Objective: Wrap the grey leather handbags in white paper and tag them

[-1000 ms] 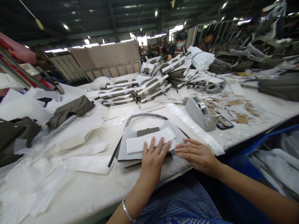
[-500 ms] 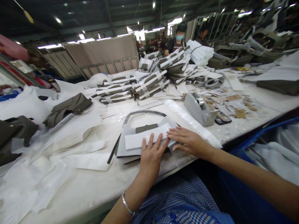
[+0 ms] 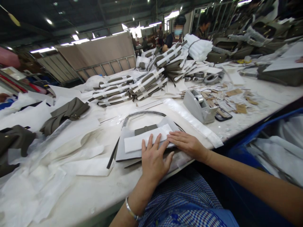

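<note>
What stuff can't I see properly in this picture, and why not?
All in the head view:
- White strip: part of its near edge is hidden by the left hand.
- Whatever lies under the right hand: its own fingers cover it.
- Paper tags: any writing is too small to read.
- Dark bag: partly covered by a white sheet, and cut off by the right edge.

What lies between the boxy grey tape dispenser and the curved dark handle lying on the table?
Head view: a long, shiny white strip, seemingly plastic, lies between the dispenser and handle.
</note>
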`<state>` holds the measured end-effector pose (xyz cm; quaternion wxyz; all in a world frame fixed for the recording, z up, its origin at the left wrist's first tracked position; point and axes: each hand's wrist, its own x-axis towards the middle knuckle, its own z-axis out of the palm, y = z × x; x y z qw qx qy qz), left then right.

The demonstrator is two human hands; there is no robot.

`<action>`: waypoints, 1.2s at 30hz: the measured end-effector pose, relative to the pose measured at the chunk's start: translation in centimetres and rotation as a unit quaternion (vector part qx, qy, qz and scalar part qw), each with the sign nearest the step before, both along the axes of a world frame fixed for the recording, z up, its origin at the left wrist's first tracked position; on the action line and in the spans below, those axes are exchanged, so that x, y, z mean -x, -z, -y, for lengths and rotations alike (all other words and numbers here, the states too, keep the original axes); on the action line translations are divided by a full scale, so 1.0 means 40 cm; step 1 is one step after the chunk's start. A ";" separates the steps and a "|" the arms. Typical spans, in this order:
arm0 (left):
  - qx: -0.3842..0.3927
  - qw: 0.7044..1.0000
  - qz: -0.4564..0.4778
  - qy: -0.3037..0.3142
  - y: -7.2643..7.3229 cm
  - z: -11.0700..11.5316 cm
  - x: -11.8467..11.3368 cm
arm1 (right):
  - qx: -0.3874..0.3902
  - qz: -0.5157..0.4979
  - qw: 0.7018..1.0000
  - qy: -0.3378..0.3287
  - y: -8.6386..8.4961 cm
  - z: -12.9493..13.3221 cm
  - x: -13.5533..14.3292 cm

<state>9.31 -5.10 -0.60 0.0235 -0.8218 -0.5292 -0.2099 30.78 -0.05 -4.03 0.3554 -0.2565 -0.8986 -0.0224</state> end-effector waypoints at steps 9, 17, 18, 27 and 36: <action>-0.128 0.990 0.064 0.004 0.088 -0.013 -0.031 | -0.004 -0.007 1.000 0.009 0.000 0.005 0.004; -0.133 0.990 0.044 0.001 0.079 -0.010 -0.027 | 0.033 0.059 0.997 -0.025 -0.001 0.119 -0.093; -0.132 0.990 0.046 0.000 0.079 -0.010 -0.028 | 0.026 0.073 0.997 -0.030 0.016 0.130 -0.100; -0.129 0.991 0.046 0.002 0.077 -0.009 -0.030 | 0.016 0.015 0.999 -0.030 0.065 0.138 -0.052; -0.136 0.990 0.038 0.004 0.080 -0.010 -0.026 | 0.073 -0.024 0.996 -0.044 0.072 0.130 -0.014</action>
